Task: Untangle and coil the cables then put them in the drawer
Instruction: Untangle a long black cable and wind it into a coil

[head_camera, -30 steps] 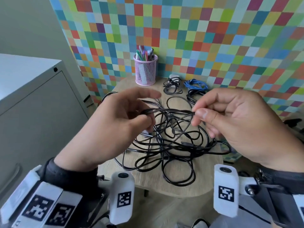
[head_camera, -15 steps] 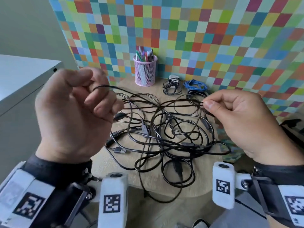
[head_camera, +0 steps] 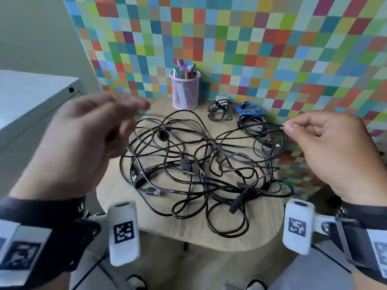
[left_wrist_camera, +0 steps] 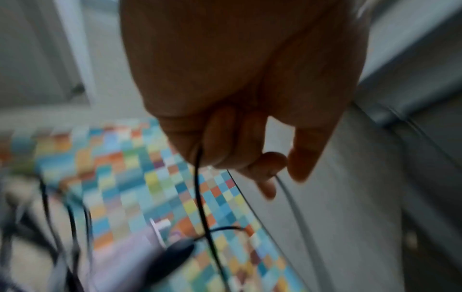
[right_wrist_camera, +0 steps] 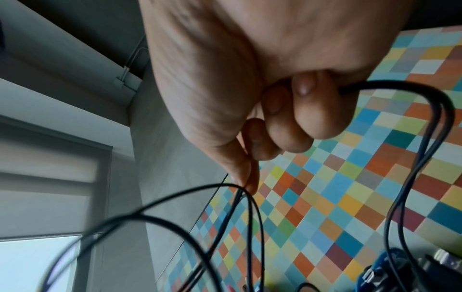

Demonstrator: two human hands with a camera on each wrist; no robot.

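The right hand (head_camera: 326, 151) pinches a strand of the black cable tangle (head_camera: 201, 170) that sprawls over the desk (head_camera: 167, 233), and the left hand (head_camera: 83, 147), blurred, has its fingers (left_wrist_camera: 225, 138) curled round another strand. Pulling the two apart could cinch the knots tighter. It could also drag plugs off the desk edge or catch the pink pen cup (head_camera: 185, 91).

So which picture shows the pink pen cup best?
The head view: the pen cup stands sharp and whole at the table's back edge. The left wrist view shows only a pinkish blur low down; the right wrist view doesn't show it.
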